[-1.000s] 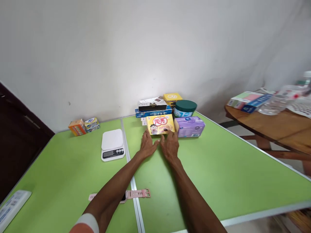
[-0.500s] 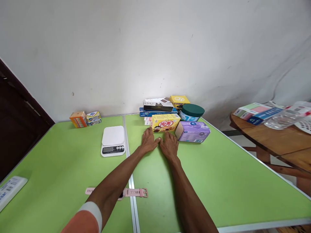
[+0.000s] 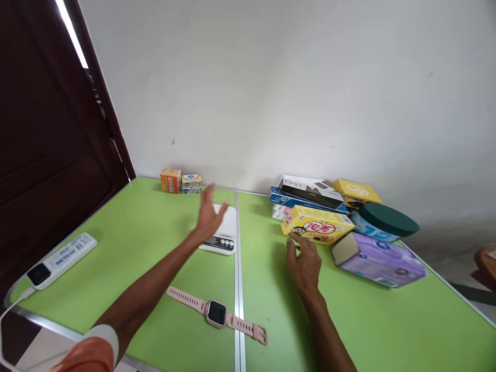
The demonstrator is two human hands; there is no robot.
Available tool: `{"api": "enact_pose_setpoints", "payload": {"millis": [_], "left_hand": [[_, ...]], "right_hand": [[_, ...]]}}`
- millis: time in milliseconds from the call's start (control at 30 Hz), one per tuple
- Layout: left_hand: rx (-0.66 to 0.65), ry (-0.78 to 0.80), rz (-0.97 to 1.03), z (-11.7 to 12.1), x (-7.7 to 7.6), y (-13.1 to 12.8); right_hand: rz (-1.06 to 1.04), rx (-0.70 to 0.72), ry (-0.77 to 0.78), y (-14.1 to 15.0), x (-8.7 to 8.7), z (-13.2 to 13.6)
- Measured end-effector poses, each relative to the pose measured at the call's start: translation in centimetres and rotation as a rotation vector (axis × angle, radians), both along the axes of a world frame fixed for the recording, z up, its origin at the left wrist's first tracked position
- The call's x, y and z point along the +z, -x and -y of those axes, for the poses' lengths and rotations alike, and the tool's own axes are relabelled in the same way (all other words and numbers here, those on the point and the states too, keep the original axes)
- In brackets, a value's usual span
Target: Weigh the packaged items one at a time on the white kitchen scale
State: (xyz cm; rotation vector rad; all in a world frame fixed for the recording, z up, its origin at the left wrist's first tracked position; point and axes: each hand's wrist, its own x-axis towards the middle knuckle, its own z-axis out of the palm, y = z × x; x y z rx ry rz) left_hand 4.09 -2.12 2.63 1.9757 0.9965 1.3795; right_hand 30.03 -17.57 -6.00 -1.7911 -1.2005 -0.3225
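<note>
My left hand [image 3: 209, 214] hovers over the white kitchen scale [image 3: 228, 222], covering part of its pan and display. Its fingers are spread, slightly blurred, and hold nothing. On the right, my right hand [image 3: 305, 262] is just in front of the yellow snack box [image 3: 315, 225], loosely bent, with thumb and fingers apart and nothing between them. Whether a fingertip touches the box I cannot tell. A purple tissue pack [image 3: 382, 261] lies to the right of that hand. Nearer to me a pink-strapped smartwatch [image 3: 216, 313] is laid out flat across the table seam.
Behind the yellow box are stacked flat boxes [image 3: 310, 188], a yellow carton [image 3: 356, 190] and a green-lidded tub [image 3: 387, 219]. Small boxes [image 3: 171, 181] stand at the back left. A white device [image 3: 64, 258] with a cable lies at the left edge. A wall borders the back.
My left hand has left the yellow box and moved left over the scale. My right hand has drawn back slightly from the box. The view has turned left, showing more of the door.
</note>
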Motion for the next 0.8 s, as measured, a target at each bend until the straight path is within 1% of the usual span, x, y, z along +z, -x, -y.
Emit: {"api": "enact_pose_setpoints", "payload": {"millis": [67,100,133,200,233,300,400,500,567,600,667,733,800], "left_hand": [[0.269,0.016,0.067,-4.3,-0.1,4.1],[0.385,0.049,0.087,-6.3,-0.6,6.0],[0.474,0.094,0.095,-8.2,-1.2,7.8],[0.563,0.185,0.089,-11.2,-2.8,10.7],[0.575,0.227,0.082,-12.3,-3.7,11.8],[0.551,0.279,0.072,-14.0,-5.5,13.1],[0.472,0.269,0.049,-15.6,-7.3,13.3],[0.464,0.148,0.013,-16.5,-8.2,12.5],[0.455,0.052,-0.016,-16.8,-8.5,12.0],[0.438,0.025,-0.031,-16.9,-8.6,11.8],[0.415,0.036,-0.047,-17.2,-8.8,11.6],[0.455,0.085,-0.029,-17.4,-9.0,11.6],[0.511,0.105,-0.009,-17.6,-9.1,11.5]], "right_hand": [[0.001,0.114,-0.007,2.5,2.2,-1.9],[-0.001,0.173,-0.002,3.8,3.4,-3.1],[-0.007,0.232,0.011,5.0,4.6,-4.6],[-0.018,0.35,0.071,7.3,6.6,-8.0],[-0.016,0.402,0.118,8.3,7.4,-9.9],[0.012,0.48,0.236,10.2,8.3,-14.2],[0.077,0.538,0.397,12.5,8.4,-21.2],[0.081,0.533,0.488,14.4,7.7,-27.8],[0.103,0.537,0.526,15.4,7.4,-31.3],[0.126,0.543,0.54,15.8,7.3,-32.8],[0.17,0.541,0.563,16.5,7.1,-34.9],[0.206,0.53,0.591,17.0,7.1,-36.3],[0.252,0.552,0.634,17.3,7.0,-37.2]]}}
